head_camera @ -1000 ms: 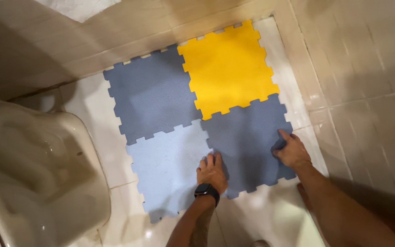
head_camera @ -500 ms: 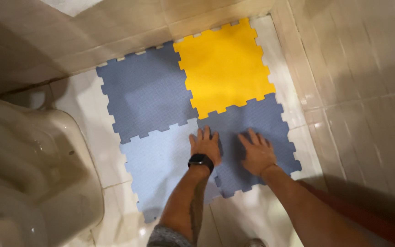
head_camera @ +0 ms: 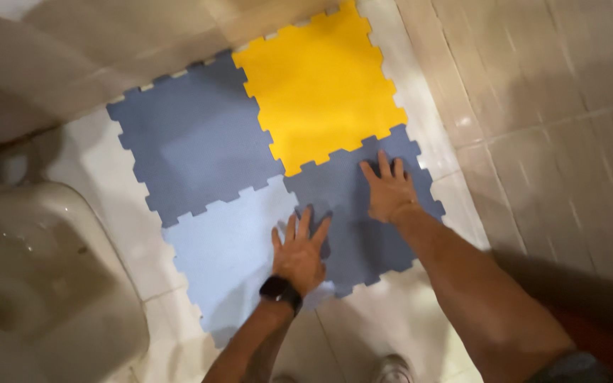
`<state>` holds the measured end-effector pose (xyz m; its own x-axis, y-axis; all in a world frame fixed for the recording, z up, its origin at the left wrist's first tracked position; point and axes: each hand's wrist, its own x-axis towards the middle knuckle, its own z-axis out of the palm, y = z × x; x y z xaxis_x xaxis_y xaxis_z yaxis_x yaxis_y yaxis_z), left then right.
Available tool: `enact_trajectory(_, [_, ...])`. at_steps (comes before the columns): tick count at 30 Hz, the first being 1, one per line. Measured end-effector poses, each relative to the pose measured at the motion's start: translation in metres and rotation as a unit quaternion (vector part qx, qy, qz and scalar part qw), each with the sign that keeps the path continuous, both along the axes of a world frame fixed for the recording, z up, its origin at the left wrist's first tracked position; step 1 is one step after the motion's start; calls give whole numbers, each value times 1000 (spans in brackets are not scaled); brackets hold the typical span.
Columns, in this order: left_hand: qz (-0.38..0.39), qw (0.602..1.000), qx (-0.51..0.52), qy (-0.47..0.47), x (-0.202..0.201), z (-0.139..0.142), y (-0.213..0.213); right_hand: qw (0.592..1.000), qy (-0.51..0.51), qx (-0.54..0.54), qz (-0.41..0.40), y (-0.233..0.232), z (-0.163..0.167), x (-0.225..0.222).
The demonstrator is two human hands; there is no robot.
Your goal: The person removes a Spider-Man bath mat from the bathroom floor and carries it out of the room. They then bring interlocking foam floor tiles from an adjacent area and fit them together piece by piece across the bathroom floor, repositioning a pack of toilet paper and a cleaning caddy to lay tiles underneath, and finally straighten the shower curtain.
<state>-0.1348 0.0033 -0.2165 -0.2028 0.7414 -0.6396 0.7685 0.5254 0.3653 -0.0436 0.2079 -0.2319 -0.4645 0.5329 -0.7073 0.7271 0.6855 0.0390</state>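
Both forearms bare, no sleeves in view. Black watch point(head_camera: 280, 291) with dark band on left wrist, just behind left hand point(head_camera: 299, 252). Right hand point(head_camera: 390, 195) bare: no rings, no gloves. Light shoe point(head_camera: 391, 369) below the watch, at the bottom edge; dark shorts hem point(head_camera: 569, 365) at the right.

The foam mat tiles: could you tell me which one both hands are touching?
The dark grey-blue tile below the yellow one; the right hand lies flat on it, the left hand straddles its left seam.
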Motion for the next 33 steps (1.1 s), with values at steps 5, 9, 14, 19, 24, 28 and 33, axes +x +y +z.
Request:
enact_trajectory(5, [-11, 992, -124, -30, 33, -8, -33, 998, 13, -38, -56, 28, 0, 2])
enact_trajectory(9, [-55, 991, -118, 28, 40, -26, -39, 994, 44, -70, -65, 37, -5, 25])
enact_trajectory(14, [-68, 989, -120, 61, 50, -28, -40, 997, 27, -3, -75, -9, -8, 61])
enact_trajectory(19, [-81, 989, -121, 37, 72, -29, -48, 994, 0, -18, -110, -55, -8, 78])
enact_trajectory(24, [-104, 993, -15, 56, 80, -30, -56, 982, 135, 129, -25, -87, -16, 89])
enact_trajectory(28, [-46, 998, -30, 37, 69, -26, -54, 987, 134, 52, -74, -110, -14, 86])
enact_trajectory(33, [210, 972, 66, 81, 30, -26, -77, 987, 159, 18, 27, -131, 1, 66])
